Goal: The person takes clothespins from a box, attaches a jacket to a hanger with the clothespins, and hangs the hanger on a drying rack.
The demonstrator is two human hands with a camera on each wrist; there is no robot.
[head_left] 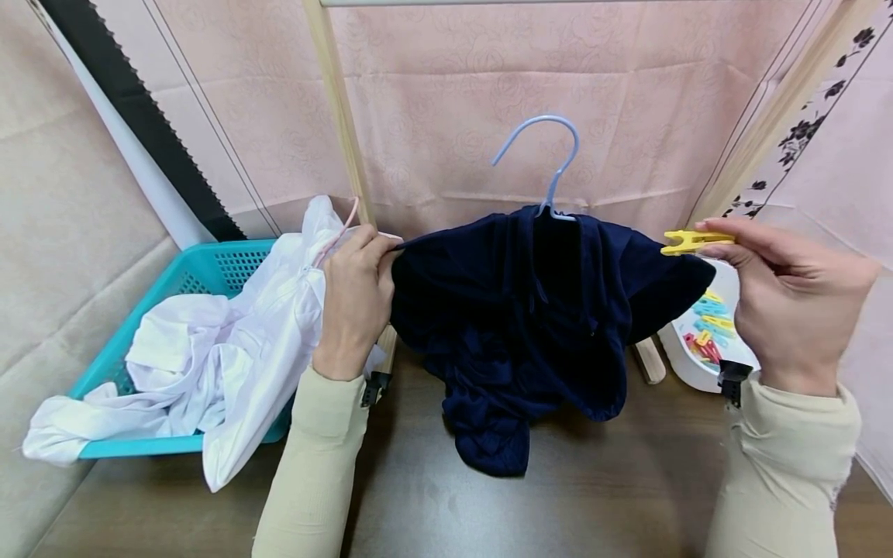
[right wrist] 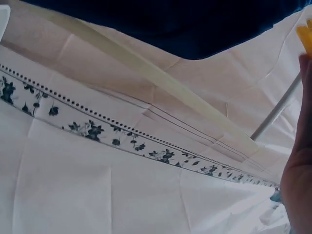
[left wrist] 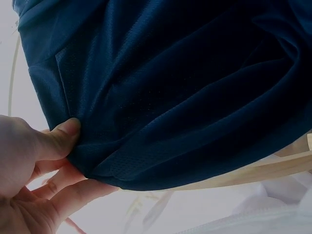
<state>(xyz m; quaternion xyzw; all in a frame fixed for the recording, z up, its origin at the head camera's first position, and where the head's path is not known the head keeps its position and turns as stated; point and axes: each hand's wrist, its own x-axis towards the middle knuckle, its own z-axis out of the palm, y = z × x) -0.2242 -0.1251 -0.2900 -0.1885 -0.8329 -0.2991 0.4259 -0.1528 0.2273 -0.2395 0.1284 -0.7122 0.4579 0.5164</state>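
A dark navy garment [head_left: 474, 310] with a drawstring hangs in folds on a light blue hanger [head_left: 574, 143], its lower part reaching down over the table. My left hand [head_left: 357, 302] pinches the garment's left edge; in the left wrist view the thumb and fingers of that hand [left wrist: 53, 170] hold the navy cloth [left wrist: 161, 107]. Between thumb and forefinger my right hand [head_left: 795, 294] holds a yellow clothespin [head_left: 687, 242] at the garment's right end. Whether the clothespin touches the cloth, I cannot tell. Only part of the right hand [right wrist: 300, 170] shows in the right wrist view.
A teal basket [head_left: 149, 446] with white clothes [head_left: 202, 372] stands at the left, some cloth hanging over its rim. A pink hanger [head_left: 346, 221] shows by the left hand. A white tub [head_left: 687, 372] of colored clothespins sits at right. Wooden posts [head_left: 338, 108] rise behind, joined by a bar [head_left: 488, 2].
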